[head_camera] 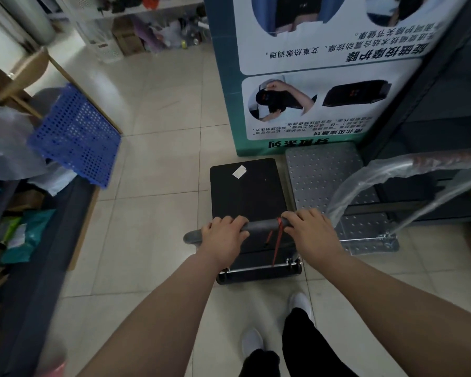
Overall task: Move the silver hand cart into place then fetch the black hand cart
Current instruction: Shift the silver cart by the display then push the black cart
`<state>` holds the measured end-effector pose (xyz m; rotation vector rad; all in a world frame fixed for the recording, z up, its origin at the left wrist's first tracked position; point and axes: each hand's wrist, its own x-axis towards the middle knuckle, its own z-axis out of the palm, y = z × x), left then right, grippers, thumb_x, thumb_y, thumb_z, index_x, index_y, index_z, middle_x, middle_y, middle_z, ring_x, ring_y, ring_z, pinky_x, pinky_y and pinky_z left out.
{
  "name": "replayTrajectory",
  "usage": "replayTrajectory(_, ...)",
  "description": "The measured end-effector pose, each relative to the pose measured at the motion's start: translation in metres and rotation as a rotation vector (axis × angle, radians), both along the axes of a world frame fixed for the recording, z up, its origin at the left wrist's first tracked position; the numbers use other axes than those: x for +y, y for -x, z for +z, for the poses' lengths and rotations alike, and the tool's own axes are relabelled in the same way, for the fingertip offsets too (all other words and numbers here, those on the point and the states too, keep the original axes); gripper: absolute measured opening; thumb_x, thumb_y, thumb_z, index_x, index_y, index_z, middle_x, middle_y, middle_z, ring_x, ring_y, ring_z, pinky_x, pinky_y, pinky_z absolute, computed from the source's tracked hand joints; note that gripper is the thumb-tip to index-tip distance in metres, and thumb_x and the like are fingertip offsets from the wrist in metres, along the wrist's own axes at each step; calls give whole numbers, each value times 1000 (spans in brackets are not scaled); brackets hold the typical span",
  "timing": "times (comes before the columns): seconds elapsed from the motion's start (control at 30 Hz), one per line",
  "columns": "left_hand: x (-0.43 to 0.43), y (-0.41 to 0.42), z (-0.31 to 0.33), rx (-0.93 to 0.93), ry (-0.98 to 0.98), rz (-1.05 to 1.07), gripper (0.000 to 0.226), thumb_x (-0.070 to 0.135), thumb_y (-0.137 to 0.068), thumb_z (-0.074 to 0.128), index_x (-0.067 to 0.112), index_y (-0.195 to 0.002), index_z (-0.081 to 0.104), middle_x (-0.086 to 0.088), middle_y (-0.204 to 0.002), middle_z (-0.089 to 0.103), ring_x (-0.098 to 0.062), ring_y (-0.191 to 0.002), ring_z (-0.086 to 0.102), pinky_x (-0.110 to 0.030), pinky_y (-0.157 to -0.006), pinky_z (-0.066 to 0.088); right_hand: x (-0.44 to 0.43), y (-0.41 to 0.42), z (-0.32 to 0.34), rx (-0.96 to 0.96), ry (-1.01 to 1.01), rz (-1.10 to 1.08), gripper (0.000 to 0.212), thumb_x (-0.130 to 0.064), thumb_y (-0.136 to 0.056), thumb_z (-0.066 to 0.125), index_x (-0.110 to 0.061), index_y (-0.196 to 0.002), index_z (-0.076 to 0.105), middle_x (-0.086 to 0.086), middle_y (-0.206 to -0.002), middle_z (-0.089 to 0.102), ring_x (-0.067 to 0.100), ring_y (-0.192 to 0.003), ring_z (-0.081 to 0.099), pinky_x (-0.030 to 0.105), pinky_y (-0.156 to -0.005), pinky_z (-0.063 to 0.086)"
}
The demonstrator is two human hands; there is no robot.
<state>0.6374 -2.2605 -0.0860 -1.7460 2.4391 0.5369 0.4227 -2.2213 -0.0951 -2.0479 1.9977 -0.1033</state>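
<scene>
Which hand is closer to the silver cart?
Right hand. It grips the black cart's handle on the side beside the silver cart; the left hand is farther away.

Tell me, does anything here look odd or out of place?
Yes: the big printed board behind the silver hand cart stands upside down, its text inverted. A blue perforated panel leans tilted at left.
</scene>
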Motion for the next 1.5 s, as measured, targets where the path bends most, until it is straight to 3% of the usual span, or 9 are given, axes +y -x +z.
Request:
replayTrajectory(0.57, -77, 45, 5, -15, -50, -26, 27, 40, -96, 35, 36, -121, 42, 5, -109, 53, -22, -103, 45, -42, -93, 26, -70, 50, 2, 4, 0, 20, 32, -42, -94, 39, -32, -124, 45, -3, -114, 57, 23, -110, 46, 38, -94, 35)
replayTrajectory(1.1, -86, 47, 8, -2, -69, -19, 22, 37, -96, 34, 35, -117, 44, 5, -104, 52, -20, -99, 44, -42, -94, 26, -78, 50, 4, -15, -7, 15, 38, -41, -94, 39, -33, -131, 41, -2, -116, 56, 24, -111, 46, 39, -95, 35)
replayTrajectory(1.33, -85, 46, 13, 5, -75, -13, 32, 41, -93, 41, 36, -125, 43, 1, -115, 52, -24, -108, 44, -42, -96, 29, -73, 50, 15, -84, -50, -12, 55, -37, -93, 47, -23, -144, 31, 4, -143, 40, 25, -132, 34, 44, -106, 31)
replayTrajectory(1.5, -83, 49, 31, 9, -42, -39, 43, 45, -90, 46, 33, -131, 41, -3, -125, 50, -26, -115, 41, -44, -95, 34, -61, 49, 33, -79, -38, -56, 51, -37, -95, 44, -19, -141, 34, 4, -144, 39, 24, -134, 32, 41, -110, 26)
